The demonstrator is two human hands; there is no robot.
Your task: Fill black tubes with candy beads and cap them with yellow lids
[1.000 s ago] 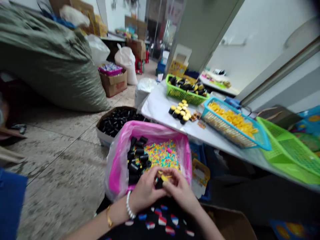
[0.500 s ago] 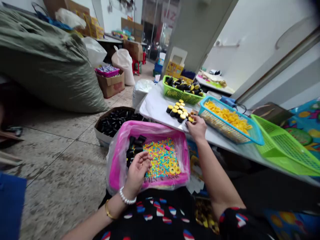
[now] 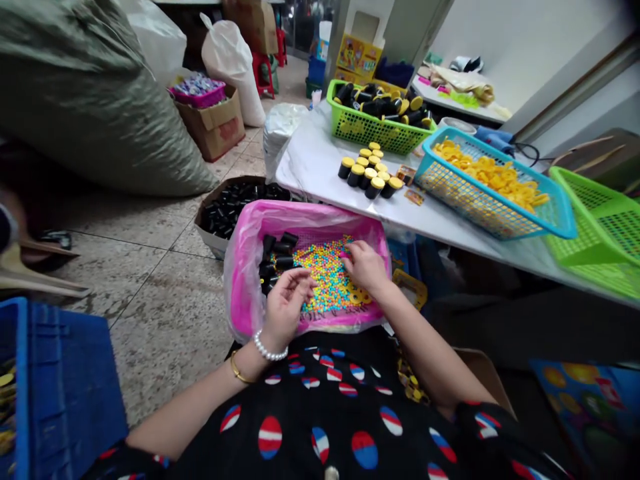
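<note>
The right hand (image 3: 367, 267) is dipping bunched fingers into the coloured beads (image 3: 325, 277) in the pink-lined tray (image 3: 310, 223), any pinch unclear; the left hand (image 3: 285, 310) is hovering half-open beside the black cylinders (image 3: 275, 257); a careless brush could be scattering beads.

Speckled tile floor (image 3: 165, 320) — white table (image 3: 305, 167), pale wall (image 3: 520, 40).

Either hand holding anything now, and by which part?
Left hand looks empty; right fingers touch the beads, any hold there cannot be told.

Right hand (image 3: 365, 267) touches what seem to be multicoloured beads (image 3: 325, 277).
</note>
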